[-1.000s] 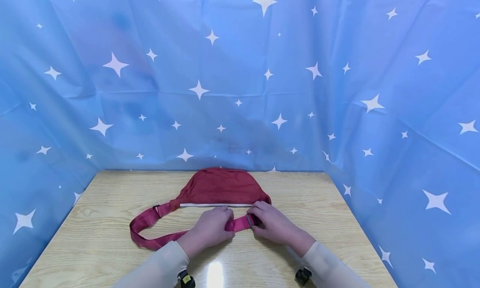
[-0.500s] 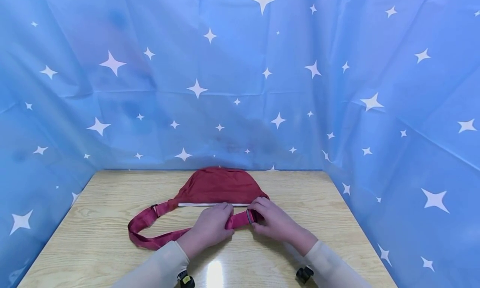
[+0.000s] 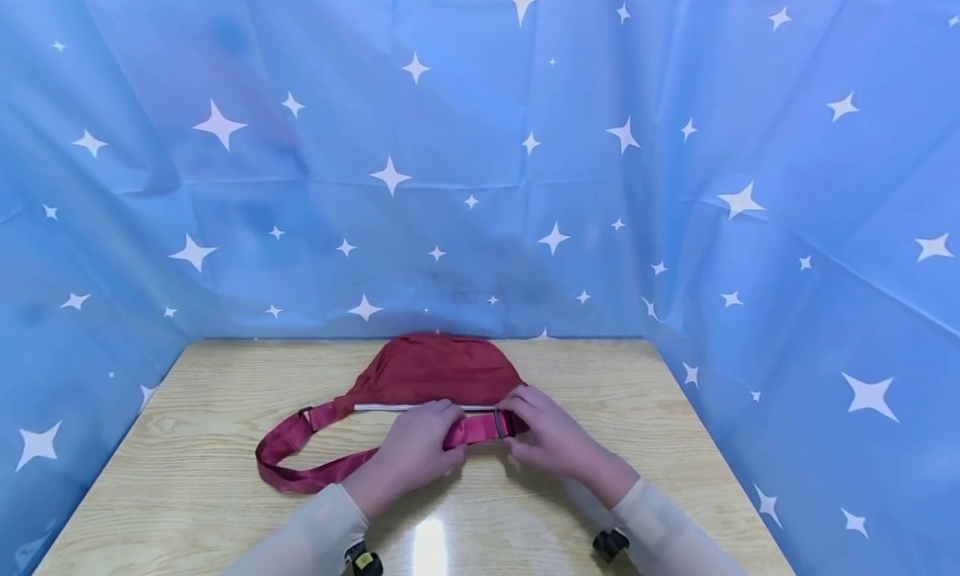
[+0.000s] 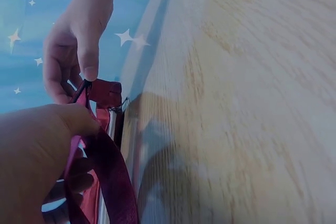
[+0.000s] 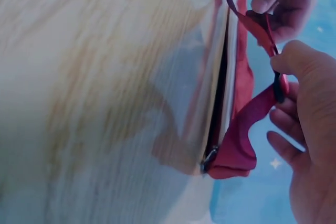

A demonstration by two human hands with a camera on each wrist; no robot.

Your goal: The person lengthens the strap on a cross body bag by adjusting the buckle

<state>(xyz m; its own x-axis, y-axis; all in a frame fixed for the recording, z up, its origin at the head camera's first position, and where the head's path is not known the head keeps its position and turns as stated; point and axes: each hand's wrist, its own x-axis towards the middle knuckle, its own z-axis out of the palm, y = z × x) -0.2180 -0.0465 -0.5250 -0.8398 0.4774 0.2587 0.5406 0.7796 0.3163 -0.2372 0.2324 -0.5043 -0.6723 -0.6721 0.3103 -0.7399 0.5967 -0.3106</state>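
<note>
Wood table (image 3: 637,493). Your L hand (image 3: 420,443) pinches strap (image 3: 474,429), long axis approx. 9-to-3; your R hand (image 3: 557,439), nearer buckle (image 3: 500,424), grips it at 9 o'clock; bag (image 3: 438,372) beyond, 11ish.

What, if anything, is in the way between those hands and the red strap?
Nothing visible: the left hand and right hand both hold the red strap, the right one at its dark buckle. The red bag lies just beyond, blocking neither.
</note>
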